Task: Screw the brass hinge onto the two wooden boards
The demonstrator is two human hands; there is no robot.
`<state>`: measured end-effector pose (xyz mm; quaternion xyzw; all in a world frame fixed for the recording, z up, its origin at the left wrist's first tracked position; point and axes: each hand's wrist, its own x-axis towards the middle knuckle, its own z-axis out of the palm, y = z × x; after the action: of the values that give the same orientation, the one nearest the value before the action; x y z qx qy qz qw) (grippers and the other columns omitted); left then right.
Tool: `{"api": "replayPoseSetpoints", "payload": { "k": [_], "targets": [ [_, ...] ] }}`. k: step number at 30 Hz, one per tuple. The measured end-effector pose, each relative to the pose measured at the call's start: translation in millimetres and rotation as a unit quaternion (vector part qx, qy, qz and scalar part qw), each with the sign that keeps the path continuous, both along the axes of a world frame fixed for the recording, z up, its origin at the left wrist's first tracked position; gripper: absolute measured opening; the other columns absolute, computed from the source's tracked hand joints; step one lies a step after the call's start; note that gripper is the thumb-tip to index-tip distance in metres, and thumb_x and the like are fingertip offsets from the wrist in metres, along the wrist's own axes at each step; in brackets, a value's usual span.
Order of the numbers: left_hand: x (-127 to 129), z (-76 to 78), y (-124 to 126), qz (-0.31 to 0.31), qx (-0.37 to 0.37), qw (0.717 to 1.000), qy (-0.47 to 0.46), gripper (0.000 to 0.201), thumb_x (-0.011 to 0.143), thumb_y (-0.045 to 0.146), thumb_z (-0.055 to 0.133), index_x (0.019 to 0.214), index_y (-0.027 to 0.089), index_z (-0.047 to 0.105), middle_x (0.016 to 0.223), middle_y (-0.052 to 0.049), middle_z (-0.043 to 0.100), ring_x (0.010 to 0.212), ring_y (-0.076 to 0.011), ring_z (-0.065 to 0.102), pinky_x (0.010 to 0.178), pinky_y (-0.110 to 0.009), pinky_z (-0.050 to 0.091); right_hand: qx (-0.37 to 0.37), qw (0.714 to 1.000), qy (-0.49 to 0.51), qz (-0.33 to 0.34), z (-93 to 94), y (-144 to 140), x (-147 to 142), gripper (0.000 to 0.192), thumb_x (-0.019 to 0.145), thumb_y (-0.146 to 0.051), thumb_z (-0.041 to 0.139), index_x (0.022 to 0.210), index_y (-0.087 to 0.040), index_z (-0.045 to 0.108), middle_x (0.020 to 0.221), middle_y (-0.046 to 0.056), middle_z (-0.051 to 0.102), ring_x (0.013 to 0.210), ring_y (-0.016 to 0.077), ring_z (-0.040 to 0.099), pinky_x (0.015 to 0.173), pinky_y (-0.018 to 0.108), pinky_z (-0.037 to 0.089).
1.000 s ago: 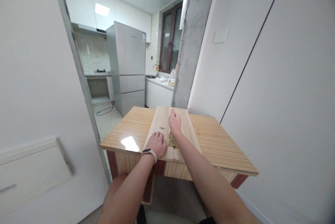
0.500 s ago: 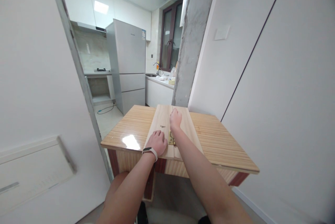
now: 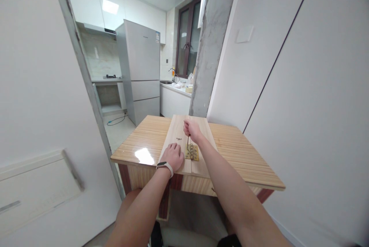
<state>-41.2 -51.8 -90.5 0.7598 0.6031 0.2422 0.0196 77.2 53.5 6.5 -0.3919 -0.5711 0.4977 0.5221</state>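
Observation:
Two pale wooden boards (image 3: 176,128) lie side by side on a striped wooden table (image 3: 239,154). A brass hinge (image 3: 192,152) sits across their seam near the front edge. My left hand (image 3: 173,156), with a band on its wrist, presses flat on the left board just beside the hinge. My right hand (image 3: 192,129) is closed in a fist above the hinge, gripping a thin tool (image 3: 188,142) that looks like a screwdriver; its shaft points down at the hinge's far edge. Small screws (image 3: 178,138) lie loose on the left board.
A grey concrete pillar (image 3: 210,47) and a white wall rise right behind the table. A door frame (image 3: 83,70) stands to the left. Beyond it are a silver fridge (image 3: 140,70) and a kitchen counter (image 3: 175,95) with a sink.
My right forearm has shifted right, uncovering the hinge, and the fist now holds the thin tool upright over it. My left hand has stayed in place.

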Motion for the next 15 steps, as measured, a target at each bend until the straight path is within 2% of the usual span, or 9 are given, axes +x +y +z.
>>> {"api": "replayPoseSetpoints", "payload": {
  "k": [2,3,5,7,9,12,15],
  "targets": [
    [0,0.2,0,-0.003,0.001,1.000,0.000,0.031,0.098,0.037,0.042,0.117,0.020,0.060,0.129,-0.012,0.059,0.127,-0.0269,0.047,0.111,-0.040,0.033,0.012,1.000,-0.011,-0.006,0.6,1,1,0.035,0.085,-0.038,0.050,0.055,-0.026,0.036,0.043,-0.006,0.038,0.041,0.0108,0.036,0.042,0.023,0.029],
    [0,0.3,0,-0.003,0.002,1.000,0.000,0.031,0.098,0.037,0.042,0.116,0.020,0.060,0.129,-0.012,0.059,0.127,-0.0268,0.047,0.112,-0.040,0.032,0.023,0.999,-0.015,-0.033,0.6,1,0,0.035,0.087,-0.040,0.050,0.057,-0.025,0.039,0.045,-0.004,0.042,0.045,0.0116,0.040,0.044,0.023,0.032],
    [0,1.0,-1,0.000,0.001,1.000,0.004,0.031,0.098,0.037,0.042,0.117,0.021,0.060,0.130,-0.012,0.059,0.127,-0.0266,0.046,0.112,-0.040,0.032,0.046,0.990,-0.020,-0.132,0.1,0,-5,0.036,0.089,-0.046,0.051,0.061,-0.025,0.043,0.051,-0.003,0.048,0.051,0.0133,0.045,0.046,0.023,0.034],
    [1,2.0,-1,0.005,-0.004,1.000,0.007,0.032,0.098,0.037,0.041,0.118,0.021,0.060,0.131,-0.011,0.059,0.129,-0.0268,0.045,0.113,-0.040,0.031,0.058,0.969,-0.035,-0.236,-1.1,-2,-13,0.039,0.091,-0.052,0.051,0.063,-0.026,0.043,0.054,-0.002,0.050,0.054,0.0150,0.046,0.048,0.025,0.034],
    [1,2.9,-2,0.006,-0.010,1.000,0.009,0.033,0.098,0.038,0.041,0.119,0.021,0.060,0.132,-0.011,0.058,0.129,-0.0271,0.045,0.113,-0.040,0.030,0.070,0.948,-0.058,-0.305,-2.6,-4,-20,0.041,0.094,-0.054,0.046,0.064,-0.026,0.043,0.058,0.001,0.055,0.059,0.0173,0.050,0.052,0.027,0.036],
    [1,3.3,-2,0.001,-0.011,1.000,0.008,0.033,0.098,0.037,0.039,0.119,0.021,0.060,0.131,-0.012,0.059,0.129,-0.0271,0.045,0.113,-0.041,0.031,0.082,0.935,-0.083,-0.336,-3.7,-6,-25,0.042,0.097,-0.050,0.036,0.065,-0.026,0.048,0.069,0.006,0.064,0.067,0.0203,0.056,0.057,0.029,0.039],
    [1,2.3,-1,-0.003,-0.008,1.000,0.005,0.034,0.098,0.036,0.039,0.120,0.020,0.060,0.131,-0.012,0.058,0.128,-0.0274,0.045,0.112,-0.041,0.031,0.078,0.943,-0.106,-0.306,-2.4,-5,-23,0.039,0.096,-0.045,0.035,0.064,-0.026,0.047,0.066,0.005,0.063,0.065,0.0212,0.056,0.056,0.029,0.039]
  ]
}}
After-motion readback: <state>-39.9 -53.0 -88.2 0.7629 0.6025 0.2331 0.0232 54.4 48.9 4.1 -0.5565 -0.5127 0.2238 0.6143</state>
